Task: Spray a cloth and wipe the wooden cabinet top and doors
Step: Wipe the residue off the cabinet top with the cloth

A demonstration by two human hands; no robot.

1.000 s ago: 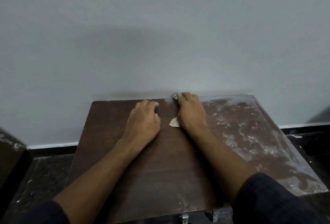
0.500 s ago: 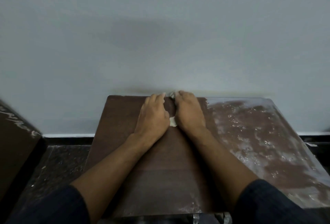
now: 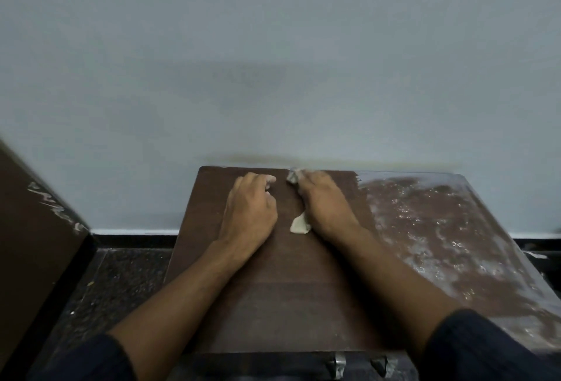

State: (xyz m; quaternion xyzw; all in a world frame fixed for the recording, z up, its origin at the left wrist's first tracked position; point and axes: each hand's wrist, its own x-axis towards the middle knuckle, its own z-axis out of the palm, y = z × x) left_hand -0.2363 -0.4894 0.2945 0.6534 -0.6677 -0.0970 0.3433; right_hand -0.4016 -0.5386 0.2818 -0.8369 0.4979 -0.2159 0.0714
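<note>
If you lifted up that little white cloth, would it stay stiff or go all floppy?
Probably floppy: the cloth bunches and folds under the right hand, with crumpled ends poking out on both sides. It likely weighs little, being so small. It may drag rather than slide on the cabinet top.

right hand (image 3: 326,204) palm down on a pale cloth (image 3: 299,224), cloth ends showing past its fingers and by the wrist | left hand (image 3: 249,210) just beside it, resting on the brown cabinet top (image 3: 273,289), fingers loosely curled | right part of top streaked white | wall (image 3: 273,47) behind | dark floor (image 3: 115,274) at left
</note>
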